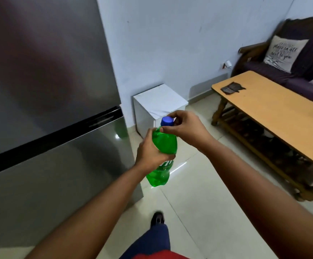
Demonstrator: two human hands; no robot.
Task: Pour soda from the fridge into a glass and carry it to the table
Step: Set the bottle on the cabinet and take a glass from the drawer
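Bottle (164, 144) out, fridge (49, 109) shut; left hand (150, 148) gripped body, right hand (185, 128) pinched cap (167, 121). No glass seen; table (275, 107) at right.

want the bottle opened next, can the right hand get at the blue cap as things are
Probably yes. The right hand is already at the blue cap, fingers curled round it, with nothing between them. The left hand grips the green bottle below, leaving the top free.
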